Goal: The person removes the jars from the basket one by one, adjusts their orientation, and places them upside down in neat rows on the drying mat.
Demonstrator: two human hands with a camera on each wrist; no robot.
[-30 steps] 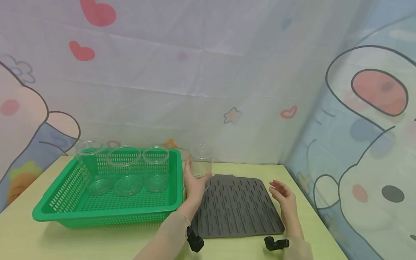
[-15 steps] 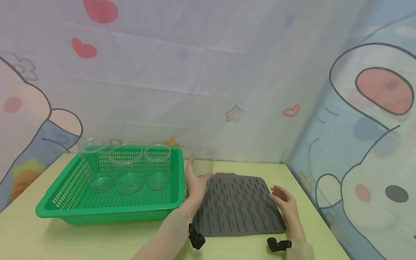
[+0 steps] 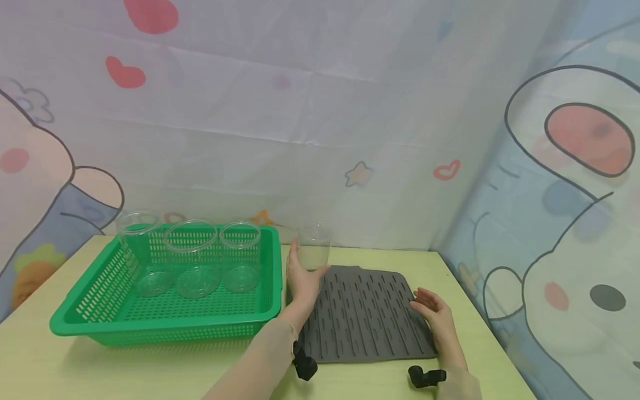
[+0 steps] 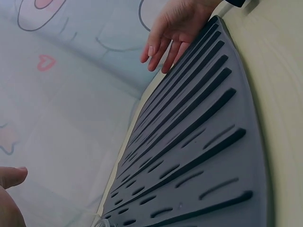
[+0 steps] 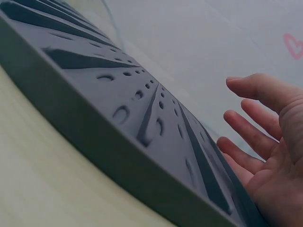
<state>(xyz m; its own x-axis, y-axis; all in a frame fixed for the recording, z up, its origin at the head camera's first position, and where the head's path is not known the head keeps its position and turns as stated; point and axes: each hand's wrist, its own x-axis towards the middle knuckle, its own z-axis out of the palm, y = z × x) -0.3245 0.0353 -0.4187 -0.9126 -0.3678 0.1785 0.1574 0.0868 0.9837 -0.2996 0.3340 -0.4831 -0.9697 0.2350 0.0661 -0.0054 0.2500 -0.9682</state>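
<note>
My left hand (image 3: 303,282) holds a clear cup (image 3: 315,247) at the back left corner of a dark grey ridged mat (image 3: 367,316). Its thumb lies across the front of the cup, and the fingers go round its left side. In the left wrist view part of the left hand (image 4: 8,208) shows at the lower left, with a clear rim close over the mat (image 4: 189,142). My right hand (image 3: 436,316) is at the mat's right edge with loosely bent fingers and nothing in it. The right wrist view shows that hand (image 5: 274,142) beside the mat (image 5: 128,104).
A green plastic basket (image 3: 165,332) stands left of the mat, with three clear cups (image 3: 242,258) standing in it. Its right wall is close to my left forearm. The pale yellow table (image 3: 165,372) ends at a printed cloth backdrop (image 3: 320,111) behind and to the right.
My left hand and the cup have shifted slightly to the right at the mat's back corner. My right hand has come a little lower and closer to the mat's right edge.
</note>
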